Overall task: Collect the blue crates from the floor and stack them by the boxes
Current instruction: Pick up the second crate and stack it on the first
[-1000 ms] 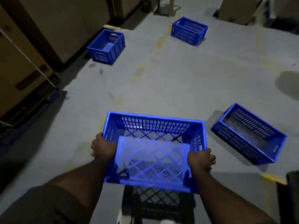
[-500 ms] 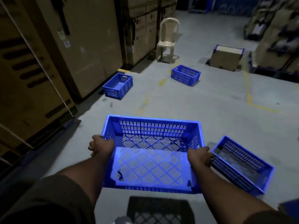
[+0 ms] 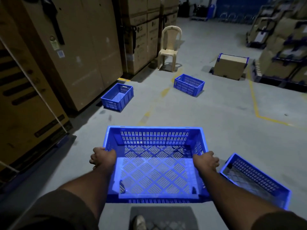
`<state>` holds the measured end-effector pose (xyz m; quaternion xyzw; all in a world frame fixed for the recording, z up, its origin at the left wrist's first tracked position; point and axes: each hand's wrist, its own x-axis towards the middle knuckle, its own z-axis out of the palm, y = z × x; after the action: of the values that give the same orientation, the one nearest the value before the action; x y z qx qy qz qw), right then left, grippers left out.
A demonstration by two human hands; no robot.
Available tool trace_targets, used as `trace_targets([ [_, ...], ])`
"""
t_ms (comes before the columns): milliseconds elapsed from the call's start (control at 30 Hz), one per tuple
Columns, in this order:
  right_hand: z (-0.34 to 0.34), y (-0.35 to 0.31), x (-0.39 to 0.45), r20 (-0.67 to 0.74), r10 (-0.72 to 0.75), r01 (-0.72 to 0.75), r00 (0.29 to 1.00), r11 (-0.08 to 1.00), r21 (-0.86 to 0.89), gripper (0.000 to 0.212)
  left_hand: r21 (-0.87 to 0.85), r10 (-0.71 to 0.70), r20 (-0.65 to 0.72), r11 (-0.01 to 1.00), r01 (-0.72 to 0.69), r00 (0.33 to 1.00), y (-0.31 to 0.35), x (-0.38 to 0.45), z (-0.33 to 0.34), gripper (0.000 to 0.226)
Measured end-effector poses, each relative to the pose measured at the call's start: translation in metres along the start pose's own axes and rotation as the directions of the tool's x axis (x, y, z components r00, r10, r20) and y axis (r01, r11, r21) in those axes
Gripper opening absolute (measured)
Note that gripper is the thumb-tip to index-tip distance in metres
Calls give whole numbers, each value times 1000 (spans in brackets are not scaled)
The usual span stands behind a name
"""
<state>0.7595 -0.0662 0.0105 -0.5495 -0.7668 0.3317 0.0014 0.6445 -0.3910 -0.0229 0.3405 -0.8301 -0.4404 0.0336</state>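
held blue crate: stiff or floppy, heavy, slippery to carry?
The held crate is probably stiff: its rim stays straight with the left hand and right hand gripping opposite sides. Likely light, being empty with perforated walls. Rim grips suggest little slip.

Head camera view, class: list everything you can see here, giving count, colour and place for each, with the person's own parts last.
held crate: one, blue, carried in front of the person
floor crates: three, blue; by the boxes at left, mid-floor, tilted at lower right
tall cartons: several, brown, along the left
chair: one, beige, beyond the crates
small carton: one, brown, far right floor
floor lines: yellow, on grey concrete
shoe: one, pale, bottom edge
left hand: grip on crate's left rim
right hand: grip on crate's right rim
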Motion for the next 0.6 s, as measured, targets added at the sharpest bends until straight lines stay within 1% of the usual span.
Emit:
trace_targets([
  [333, 23, -97, 79, -11, 38, -38, 999, 999, -1, 60, 24, 18, 38, 1000, -19, 999, 90, 74, 69, 33],
  [467, 37, -135, 126, 13, 31, -31, 999, 999, -5, 59, 38, 15, 20, 999, -15, 1000, 123, 96, 104, 30],
  [600, 51, -180, 191, 59, -12, 13, 998, 1000, -19, 60, 47, 1, -16, 999, -1, 1000, 156, 116, 151, 30],
])
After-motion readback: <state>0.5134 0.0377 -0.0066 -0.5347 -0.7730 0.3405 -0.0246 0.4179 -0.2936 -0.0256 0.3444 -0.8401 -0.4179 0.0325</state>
